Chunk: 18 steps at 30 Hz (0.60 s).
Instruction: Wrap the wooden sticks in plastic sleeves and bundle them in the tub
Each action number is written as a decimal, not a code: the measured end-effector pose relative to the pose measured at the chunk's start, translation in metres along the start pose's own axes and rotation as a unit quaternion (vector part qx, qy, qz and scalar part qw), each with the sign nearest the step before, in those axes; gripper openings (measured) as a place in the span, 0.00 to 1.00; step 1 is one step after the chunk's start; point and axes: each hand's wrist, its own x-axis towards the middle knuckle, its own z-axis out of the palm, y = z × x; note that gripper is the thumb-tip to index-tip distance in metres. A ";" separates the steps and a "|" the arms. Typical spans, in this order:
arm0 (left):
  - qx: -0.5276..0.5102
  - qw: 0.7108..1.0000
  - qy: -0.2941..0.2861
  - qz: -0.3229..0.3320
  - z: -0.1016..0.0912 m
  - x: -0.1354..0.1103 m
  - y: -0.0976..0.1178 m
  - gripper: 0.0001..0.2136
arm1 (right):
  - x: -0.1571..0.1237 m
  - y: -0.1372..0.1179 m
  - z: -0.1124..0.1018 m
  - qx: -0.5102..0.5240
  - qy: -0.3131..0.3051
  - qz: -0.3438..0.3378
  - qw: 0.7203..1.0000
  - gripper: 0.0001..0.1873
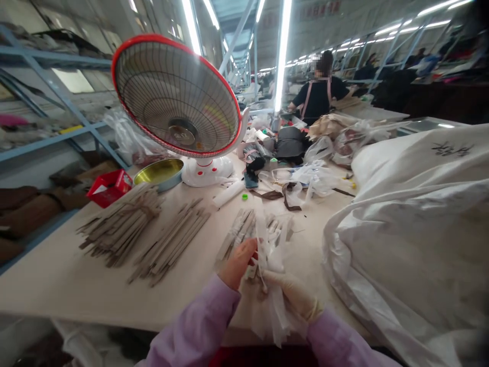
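My left hand (240, 262) is bare and curled around a bunch of thin white strips (272, 255) that stand up from it and hang down below. In a pale glove, my right hand (294, 294) grips the same bunch lower down, fingers closed on it. Both hands are close together just above the near edge of the pale table (69, 285). More grey-brown strips (239, 232) lie on the table just beyond my hands.
Two heaps of brown-grey strips (122, 224) (171, 244) lie to the left. A red-rimmed dish heater (178, 97), a gold tin (158, 173) and a red box (109, 187) stand behind. A big white sack (412, 229) fills the right. A person in black (321, 94) works far back.
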 end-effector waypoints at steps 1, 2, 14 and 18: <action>0.021 1.000 0.005 0.007 -0.003 -0.001 0.001 0.17 | 0.001 0.002 0.002 -0.007 0.007 0.001 1.000 0.14; 0.045 0.999 0.010 0.018 -0.005 -0.001 0.003 0.15 | 0.002 0.004 0.003 -0.013 0.010 -0.001 1.000 0.15; 0.180 0.979 -0.023 0.092 -0.013 -0.001 0.000 0.12 | 0.008 0.027 0.011 -0.010 0.058 -0.091 0.994 0.15; 0.410 0.905 -0.003 0.110 -0.057 0.003 -0.001 0.15 | 0.012 0.022 0.019 -0.080 0.130 -0.165 0.974 0.17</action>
